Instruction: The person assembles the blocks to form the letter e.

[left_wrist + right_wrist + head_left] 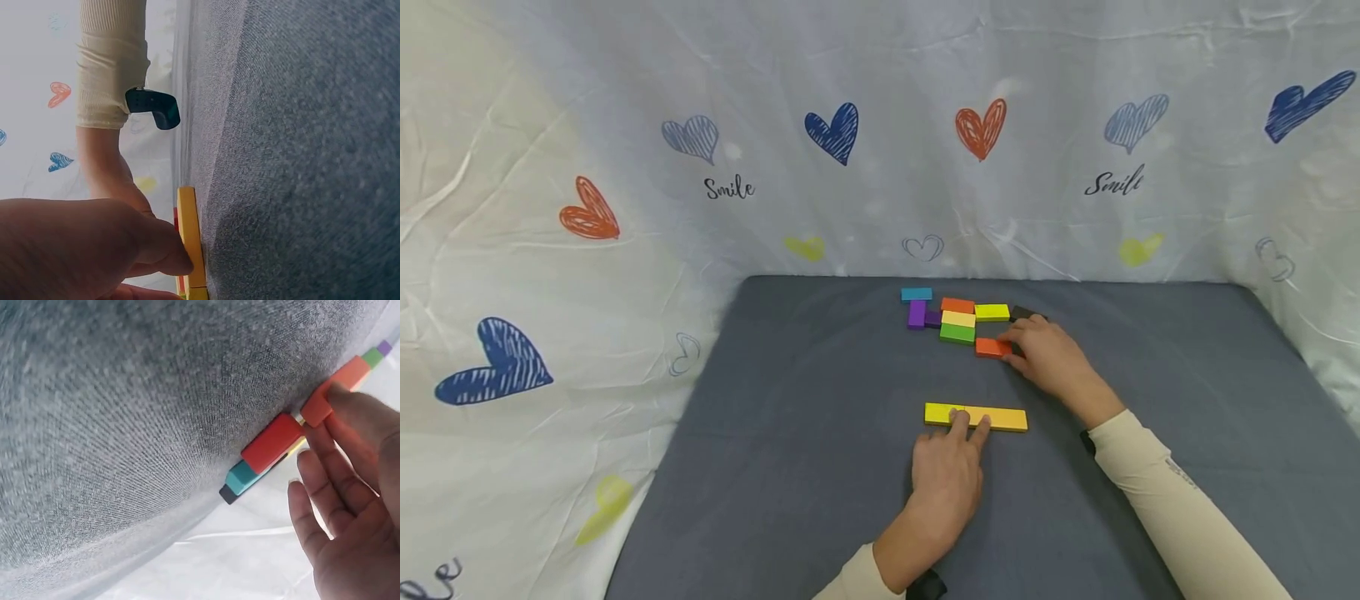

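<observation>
Blue block sits at upper centre of the head view, a purple block below it. At lower centre, the left hand rests two spread fingers on two yellow blocks laid end to end on the counter. Right of centre, the right hand pinches an orange block between thumb and fingers.
</observation>
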The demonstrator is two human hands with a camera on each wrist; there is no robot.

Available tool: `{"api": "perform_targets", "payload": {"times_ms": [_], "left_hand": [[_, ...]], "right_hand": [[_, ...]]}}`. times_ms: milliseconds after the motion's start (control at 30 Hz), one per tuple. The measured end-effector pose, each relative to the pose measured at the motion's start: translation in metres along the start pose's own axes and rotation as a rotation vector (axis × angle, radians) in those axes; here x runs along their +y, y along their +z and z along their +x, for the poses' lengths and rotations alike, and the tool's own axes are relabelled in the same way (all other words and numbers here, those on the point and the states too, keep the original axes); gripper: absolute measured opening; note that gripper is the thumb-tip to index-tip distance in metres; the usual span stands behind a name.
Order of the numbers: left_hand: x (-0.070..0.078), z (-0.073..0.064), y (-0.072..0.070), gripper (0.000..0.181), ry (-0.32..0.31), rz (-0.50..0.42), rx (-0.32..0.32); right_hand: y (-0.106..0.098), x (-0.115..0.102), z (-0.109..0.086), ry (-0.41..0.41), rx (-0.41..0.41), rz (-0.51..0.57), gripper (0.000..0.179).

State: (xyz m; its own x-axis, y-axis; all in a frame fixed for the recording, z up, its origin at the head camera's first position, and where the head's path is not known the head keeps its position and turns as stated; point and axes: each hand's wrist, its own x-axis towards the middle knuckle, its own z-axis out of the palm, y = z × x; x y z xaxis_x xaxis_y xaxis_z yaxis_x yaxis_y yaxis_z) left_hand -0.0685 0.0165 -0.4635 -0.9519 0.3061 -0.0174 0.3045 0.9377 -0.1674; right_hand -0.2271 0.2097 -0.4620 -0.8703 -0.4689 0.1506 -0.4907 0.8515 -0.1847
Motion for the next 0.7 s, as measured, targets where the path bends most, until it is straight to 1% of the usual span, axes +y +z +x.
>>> {"api": "perform_targets", "payload": {"times_ms": [167,267,467,700], "left_hand": [[0.000,0.001,0.000,0.067,-0.004,-0.003,-0.008],[-0.001,0.000,0.000,0.067,-0.001,0.003,-0.014],[-0.001,0.001,-0.001,0.066,0.011,0.005,0.003],[-0.001,0.002,-0.002,0.068,0.003,0.007,-0.039]], "right_hand": [[0.000,-0.001,-0.002,0.006,-0.029,-0.021,0.034],[-0.001,-0.001,-0.005,0.006,-0.039,-0.016,0.034],[-0.005,-0.003,-0.017,0.049,-0.056,0.034,0.035],[-0.011,-0.014,-0.038,0.111,-0.090,0.107,0.037]]}}
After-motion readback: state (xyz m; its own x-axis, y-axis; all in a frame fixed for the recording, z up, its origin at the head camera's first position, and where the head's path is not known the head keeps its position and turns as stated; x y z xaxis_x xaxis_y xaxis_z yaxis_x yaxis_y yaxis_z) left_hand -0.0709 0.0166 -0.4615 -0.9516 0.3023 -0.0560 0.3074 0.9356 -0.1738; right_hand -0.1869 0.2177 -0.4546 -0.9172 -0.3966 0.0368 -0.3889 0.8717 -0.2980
